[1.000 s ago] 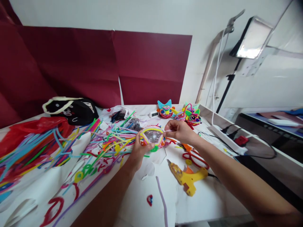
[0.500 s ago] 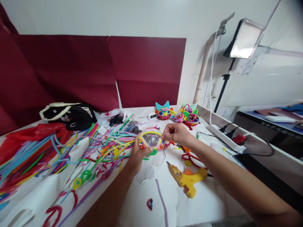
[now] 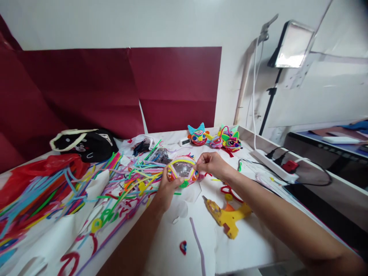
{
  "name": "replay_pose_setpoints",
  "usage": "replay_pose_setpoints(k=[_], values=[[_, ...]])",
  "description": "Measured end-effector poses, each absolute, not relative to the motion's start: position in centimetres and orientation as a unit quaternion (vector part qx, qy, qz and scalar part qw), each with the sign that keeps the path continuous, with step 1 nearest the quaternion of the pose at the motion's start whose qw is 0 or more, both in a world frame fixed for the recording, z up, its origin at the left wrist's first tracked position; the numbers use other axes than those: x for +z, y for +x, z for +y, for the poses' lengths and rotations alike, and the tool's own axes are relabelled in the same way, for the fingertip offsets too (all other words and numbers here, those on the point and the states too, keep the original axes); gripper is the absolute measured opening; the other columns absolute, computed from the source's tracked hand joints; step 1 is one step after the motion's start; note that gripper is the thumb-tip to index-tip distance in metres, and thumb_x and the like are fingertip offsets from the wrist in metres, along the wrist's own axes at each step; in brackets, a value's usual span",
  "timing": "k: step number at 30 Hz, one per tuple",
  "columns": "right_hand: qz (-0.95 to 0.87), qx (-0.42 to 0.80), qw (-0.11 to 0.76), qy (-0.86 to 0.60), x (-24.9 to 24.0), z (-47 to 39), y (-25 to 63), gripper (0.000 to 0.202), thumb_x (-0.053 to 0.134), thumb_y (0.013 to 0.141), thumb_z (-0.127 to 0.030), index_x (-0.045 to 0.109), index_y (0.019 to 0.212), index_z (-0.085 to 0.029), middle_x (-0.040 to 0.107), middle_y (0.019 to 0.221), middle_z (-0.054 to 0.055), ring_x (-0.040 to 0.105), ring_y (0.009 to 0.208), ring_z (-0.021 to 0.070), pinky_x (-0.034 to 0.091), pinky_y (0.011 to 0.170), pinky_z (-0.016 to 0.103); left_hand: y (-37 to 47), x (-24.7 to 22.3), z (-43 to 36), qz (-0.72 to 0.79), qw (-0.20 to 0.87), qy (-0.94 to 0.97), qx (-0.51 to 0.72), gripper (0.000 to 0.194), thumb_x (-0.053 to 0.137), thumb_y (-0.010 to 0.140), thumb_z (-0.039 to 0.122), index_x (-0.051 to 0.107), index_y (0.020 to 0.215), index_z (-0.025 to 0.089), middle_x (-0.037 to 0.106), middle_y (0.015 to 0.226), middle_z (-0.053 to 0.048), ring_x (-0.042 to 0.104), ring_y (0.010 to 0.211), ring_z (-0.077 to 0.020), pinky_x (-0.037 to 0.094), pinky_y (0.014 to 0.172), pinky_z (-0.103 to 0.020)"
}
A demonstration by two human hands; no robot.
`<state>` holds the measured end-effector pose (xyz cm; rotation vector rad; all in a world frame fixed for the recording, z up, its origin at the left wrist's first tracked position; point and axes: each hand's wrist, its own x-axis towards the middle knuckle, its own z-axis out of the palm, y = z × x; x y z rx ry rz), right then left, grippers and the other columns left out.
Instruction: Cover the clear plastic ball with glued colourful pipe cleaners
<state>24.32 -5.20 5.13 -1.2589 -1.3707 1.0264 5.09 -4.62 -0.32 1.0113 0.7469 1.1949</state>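
A rounded, colourful pipe-cleaner craft piece (image 3: 184, 168) with a shiny clear middle and a yellow rim is held above the white table. My left hand (image 3: 169, 187) grips its left and lower side, thumb on the front edge. At its upper right edge, the fingers of my right hand (image 3: 209, 163) are pinched together; whatever lies between the fingertips is too small to make out. A yellow glue gun (image 3: 228, 216) lies below my right forearm. Nearer the front edge are a lilac pipe cleaner (image 3: 197, 245) and a small red and blue curled piece (image 3: 183, 247).
Loose pipe cleaners (image 3: 126, 188) cover the left side, beside a red plastic bag (image 3: 48, 165) and a black bag (image 3: 86, 145). Finished animal-like crafts (image 3: 199, 137) stand at the back. A white power strip (image 3: 273, 167) with cables lies right; red-handled scissors (image 3: 230, 191) lie behind the glue gun.
The view has shifted slightly. Both hands stay on the craft piece in nearly the same pose, with the right fingers still pinched at its upper right edge.
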Motion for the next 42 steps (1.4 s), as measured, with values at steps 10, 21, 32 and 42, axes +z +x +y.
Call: replay_pose_setpoints(k=[10,21,32,42], values=[[-0.540,0.418,0.514,-0.519,4.4,-4.4,23.3,0.037,0.086,0.046,-0.038,0.057,0.057,-0.018,0.053,0.050,-0.006,0.040,0.048,0.0065,0.032,0.048,0.023,4.9,-1.0,-3.9,0.295,0.653,0.423,0.555,0.087,0.078,0.064,0.019,0.038,0.142,0.030,0.063,0.121,-0.006,0.066,0.104,-0.0245,0.053,0.093,-0.042],[-0.524,0.403,0.537,-0.524,4.0,-3.8,22.0,0.034,0.085,0.048,-0.037,0.058,0.056,-0.017,0.055,0.051,-0.005,0.041,0.049,0.0070,0.032,0.048,0.023,5.2,-0.6,-4.2,0.330,0.619,0.423,0.574,0.090,0.083,0.060,0.022,0.041,0.139,0.029,0.065,0.124,-0.007,0.066,0.110,-0.0254,0.053,0.095,-0.038],[-0.523,0.415,0.539,-0.514,3.4,-3.6,20.6,0.032,0.084,0.050,-0.036,0.058,0.058,-0.019,0.050,0.047,-0.007,0.036,0.044,0.0063,0.027,0.043,0.022,5.3,-0.7,-3.9,0.394,0.571,0.402,0.597,0.093,0.084,0.059,0.022,0.039,0.141,0.030,0.066,0.121,-0.006,0.067,0.102,-0.0236,0.054,0.091,-0.041],[-0.532,0.423,0.555,-0.480,4.0,-4.5,21.0,0.017,0.071,0.057,-0.031,0.064,0.065,-0.018,0.062,0.059,-0.002,0.049,0.053,0.0097,0.038,0.050,0.023,4.9,-1.4,-3.6,0.369,0.569,0.417,0.605,0.080,0.080,0.065,0.023,0.042,0.135,0.033,0.066,0.120,-0.004,0.067,0.102,-0.0223,0.055,0.086,-0.037]])
